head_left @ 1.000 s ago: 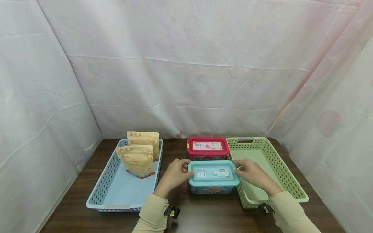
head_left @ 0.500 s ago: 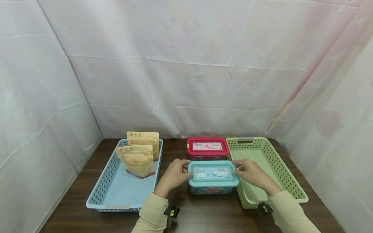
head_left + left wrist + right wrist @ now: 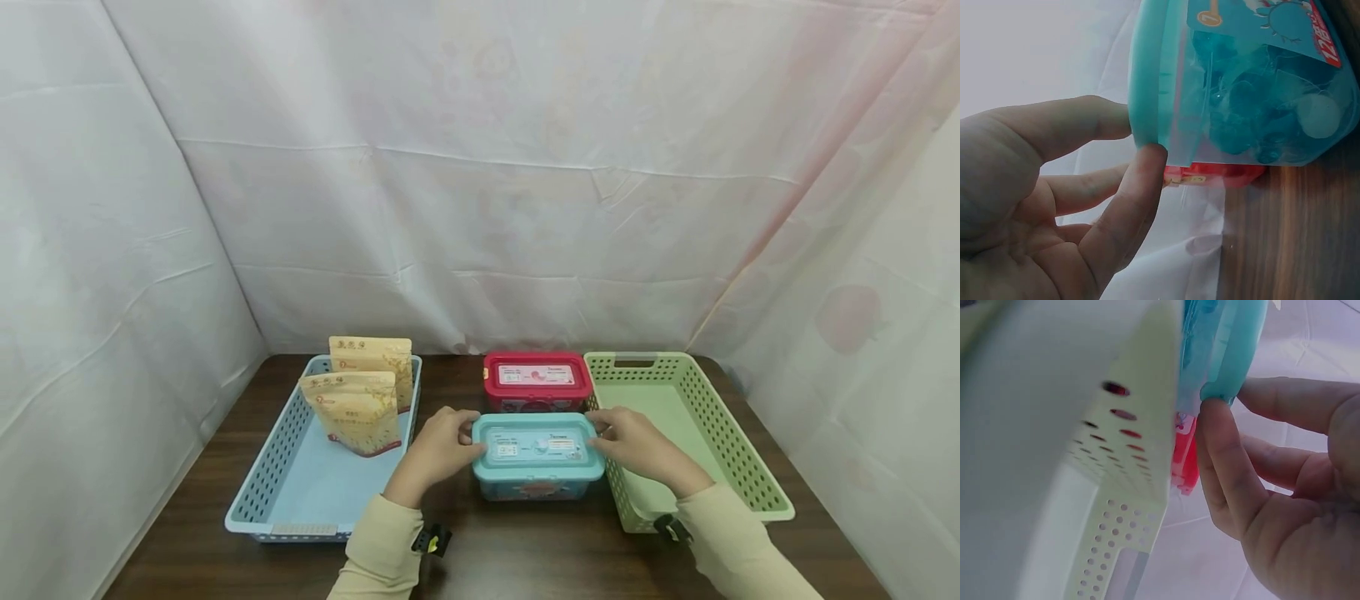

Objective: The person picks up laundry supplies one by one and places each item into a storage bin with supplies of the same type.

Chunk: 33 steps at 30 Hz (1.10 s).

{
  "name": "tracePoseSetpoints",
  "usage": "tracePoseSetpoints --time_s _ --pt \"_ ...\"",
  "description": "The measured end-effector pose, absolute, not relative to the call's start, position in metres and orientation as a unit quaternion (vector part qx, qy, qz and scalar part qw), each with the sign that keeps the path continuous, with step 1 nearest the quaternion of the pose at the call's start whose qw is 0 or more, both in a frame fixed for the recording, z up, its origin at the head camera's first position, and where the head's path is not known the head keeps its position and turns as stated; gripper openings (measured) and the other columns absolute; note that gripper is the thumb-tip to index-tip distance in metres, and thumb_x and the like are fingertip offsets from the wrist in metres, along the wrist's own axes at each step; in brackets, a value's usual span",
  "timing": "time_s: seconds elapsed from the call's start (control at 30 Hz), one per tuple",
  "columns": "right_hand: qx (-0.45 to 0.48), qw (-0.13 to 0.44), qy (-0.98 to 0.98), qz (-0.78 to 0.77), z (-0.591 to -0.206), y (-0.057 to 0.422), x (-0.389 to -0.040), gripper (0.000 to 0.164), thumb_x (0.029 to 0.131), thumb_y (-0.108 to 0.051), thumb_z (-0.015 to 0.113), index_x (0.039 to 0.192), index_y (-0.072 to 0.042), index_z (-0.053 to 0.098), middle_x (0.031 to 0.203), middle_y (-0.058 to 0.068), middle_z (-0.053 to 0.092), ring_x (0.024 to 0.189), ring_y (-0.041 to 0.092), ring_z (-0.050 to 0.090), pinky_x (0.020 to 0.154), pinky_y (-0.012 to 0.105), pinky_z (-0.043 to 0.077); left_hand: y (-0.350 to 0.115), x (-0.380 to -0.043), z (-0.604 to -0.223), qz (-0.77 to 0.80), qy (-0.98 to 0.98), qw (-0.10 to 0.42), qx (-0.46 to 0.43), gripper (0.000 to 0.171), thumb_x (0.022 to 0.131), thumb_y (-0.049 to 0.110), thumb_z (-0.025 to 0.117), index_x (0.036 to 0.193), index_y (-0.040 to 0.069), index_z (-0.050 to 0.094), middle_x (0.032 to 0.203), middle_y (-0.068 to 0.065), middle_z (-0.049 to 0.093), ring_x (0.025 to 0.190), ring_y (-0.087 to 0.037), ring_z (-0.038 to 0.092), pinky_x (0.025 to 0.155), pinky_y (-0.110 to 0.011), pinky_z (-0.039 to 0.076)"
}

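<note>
A teal lidded plastic box (image 3: 538,447) stands on the dark wooden table between my hands. My left hand (image 3: 437,450) pinches the left end of its lid, thumb on top and fingertips under the rim. At the other end my right hand (image 3: 639,447) does the same, with its wrist over the green basket (image 3: 678,417). In the left wrist view, the translucent side of the teal box (image 3: 1254,94) shows rounded teal capsules inside. Right behind it is a red lidded box (image 3: 537,382) of similar shape.
On the left, a blue basket (image 3: 318,492) holds two upright tan pouches, the front pouch (image 3: 358,410) and the rear pouch (image 3: 375,354). The green basket's perforated wall (image 3: 1122,425) rises close beside the right hand. Pale curtains (image 3: 487,208) hang around the table.
The teal box has shifted a little to the left, with both hands still gripping its lid ends. The red box, baskets and pouches have stayed in place; the head view has shifted slightly.
</note>
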State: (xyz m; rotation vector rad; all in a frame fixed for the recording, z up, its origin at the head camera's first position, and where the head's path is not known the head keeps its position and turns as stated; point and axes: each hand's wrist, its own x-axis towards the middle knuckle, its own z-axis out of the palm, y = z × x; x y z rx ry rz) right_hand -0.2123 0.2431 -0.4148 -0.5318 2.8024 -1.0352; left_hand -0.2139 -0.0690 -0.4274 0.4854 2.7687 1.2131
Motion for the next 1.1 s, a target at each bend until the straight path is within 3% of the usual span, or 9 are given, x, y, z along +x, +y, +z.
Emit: tracePoseSetpoints --time_s 0.37,0.87,1.1 --pt "-0.211 0.041 0.922 -0.321 -0.409 0.226 -0.215 0.040 0.090 -0.003 0.070 0.123 0.018 0.059 0.099 0.015 0.069 0.087 0.021 0.065 0.070 0.036 0.057 -0.083 -0.210 -0.421 0.379 0.912 0.033 0.152 0.049 0.085 0.012 0.080 0.127 -0.006 0.063 0.099 -0.011 0.058 0.084 -0.017 0.059 0.071 -0.033 0.056" --pt "-0.185 0.088 0.930 -0.306 -0.404 0.209 -0.216 0.040 0.091 -0.001 0.071 0.125 0.016 0.058 0.095 0.010 0.067 0.088 0.020 0.063 0.073 0.037 0.057 -0.096 -0.211 -0.421 0.369 0.913 0.033 0.170 0.046 0.086 0.010 0.079 0.126 -0.009 0.063 0.089 -0.006 0.054 0.079 -0.016 0.052 0.066 -0.030 0.049" --pt "-0.201 0.092 0.927 -0.301 -0.406 0.208 -0.218 0.040 0.091 -0.003 0.071 0.125 0.015 0.058 0.093 0.009 0.067 0.086 0.018 0.063 0.071 0.035 0.056 -0.099 -0.211 -0.420 0.375 0.911 0.039 0.168 0.047 0.086 0.010 0.079 0.127 -0.009 0.063 0.092 -0.007 0.057 0.081 -0.016 0.055 0.067 -0.032 0.052"
